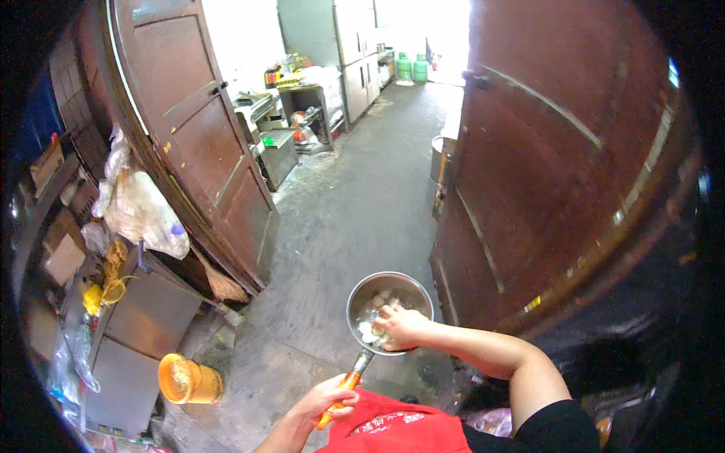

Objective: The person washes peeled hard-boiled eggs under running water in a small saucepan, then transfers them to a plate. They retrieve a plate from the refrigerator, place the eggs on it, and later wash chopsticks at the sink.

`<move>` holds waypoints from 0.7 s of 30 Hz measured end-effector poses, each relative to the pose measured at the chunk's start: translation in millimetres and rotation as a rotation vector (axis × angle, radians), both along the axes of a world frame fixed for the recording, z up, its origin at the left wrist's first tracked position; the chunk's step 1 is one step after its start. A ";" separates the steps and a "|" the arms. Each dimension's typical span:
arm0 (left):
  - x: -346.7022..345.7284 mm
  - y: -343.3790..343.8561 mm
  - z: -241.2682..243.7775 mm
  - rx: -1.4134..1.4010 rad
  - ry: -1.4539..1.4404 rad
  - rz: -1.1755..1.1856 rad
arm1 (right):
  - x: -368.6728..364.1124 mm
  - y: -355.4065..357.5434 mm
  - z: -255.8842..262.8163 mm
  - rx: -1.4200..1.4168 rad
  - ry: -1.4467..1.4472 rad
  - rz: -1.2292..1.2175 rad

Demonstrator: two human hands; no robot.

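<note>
A round metal pot (418, 281) with a long orange handle (350, 380) is held out over the floor. My left hand (334, 398) is wrapped around that handle, low and just left of the red apron (396, 430). Inside the pot lie several pale, roundish pieces (368, 333); whether they are food cannot be told. My right hand (403, 327) reaches in over the pot's right rim, with its fingers among the pieces. Its palm side is hidden, so a hold on any piece cannot be made out.
Open brown wooden doors stand left (209, 141) and right (544, 170). An orange bucket (207, 385), a straw broom (224, 283) and metal cabinets (122, 385) are at the left. Beyond the doorway are counters, a steel refrigerator (357, 85) and green gas cylinders (419, 69).
</note>
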State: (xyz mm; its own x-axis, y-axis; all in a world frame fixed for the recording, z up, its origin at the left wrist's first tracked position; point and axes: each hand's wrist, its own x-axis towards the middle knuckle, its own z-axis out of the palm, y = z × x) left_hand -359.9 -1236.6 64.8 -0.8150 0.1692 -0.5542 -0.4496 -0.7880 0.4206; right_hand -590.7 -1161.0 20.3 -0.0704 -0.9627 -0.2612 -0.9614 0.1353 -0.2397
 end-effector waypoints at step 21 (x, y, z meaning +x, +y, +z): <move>-504.1 -542.9 -3.8 -0.079 -0.007 -0.201 | -498.1 -512.9 -15.8 -0.053 -0.151 -0.219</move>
State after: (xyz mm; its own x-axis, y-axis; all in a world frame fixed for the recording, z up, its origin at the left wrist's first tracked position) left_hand -864.0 -1779.5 61.1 -0.7654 0.2837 -0.5776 -0.5975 -0.6466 0.4743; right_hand -1088.9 -1674.0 4.5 -0.2431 -0.9413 -0.2341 -0.8633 0.3200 -0.3903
